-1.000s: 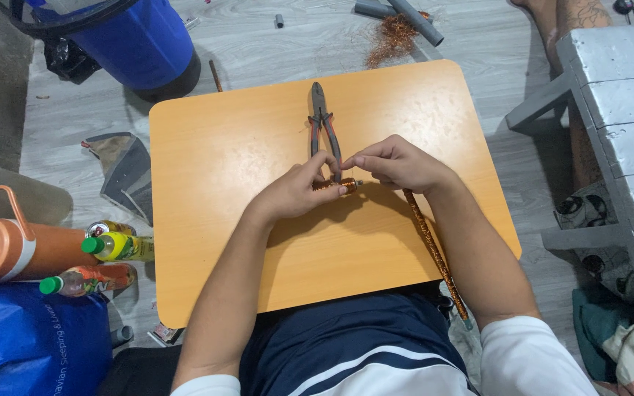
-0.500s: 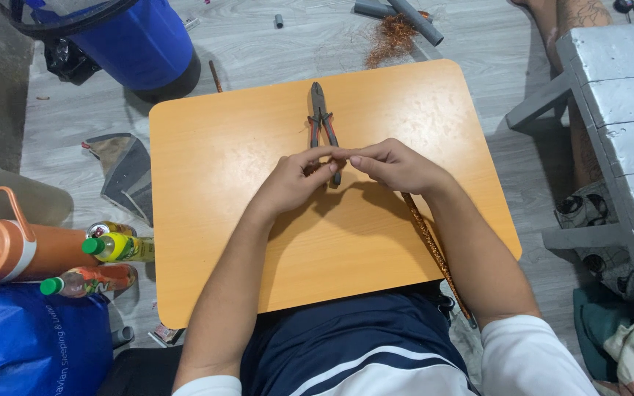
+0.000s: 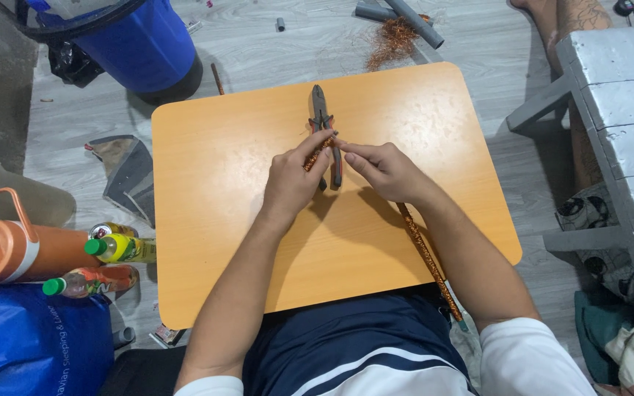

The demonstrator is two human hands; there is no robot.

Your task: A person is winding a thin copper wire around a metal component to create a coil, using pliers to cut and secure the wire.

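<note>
An orange tabletop [image 3: 214, 191] lies across my lap. On its far middle rest dark pliers [image 3: 322, 117] with their jaws pointing away from me. My left hand [image 3: 295, 180] and my right hand [image 3: 383, 167] meet just over the pliers' handles, both pinching the end of a stripped copper cable [image 3: 423, 253]. The cable's glittering strands run from my fingertips back under my right forearm and off the near edge of the table. The short end between my fingers sits by my left thumb [image 3: 318, 152].
A blue barrel [image 3: 133, 44] stands on the floor at the far left. Loose copper strands [image 3: 394, 40] and grey pipes [image 3: 405, 13] lie beyond the table. An orange jug [image 3: 9, 253], bottles [image 3: 115, 249] and a blue bag [image 3: 31, 345] sit left; grey steps [image 3: 618, 110] stand right.
Both hands have slid slightly away from me along the cable's end, fingertips now closer over the pliers' handles. The pliers and table have not moved.
</note>
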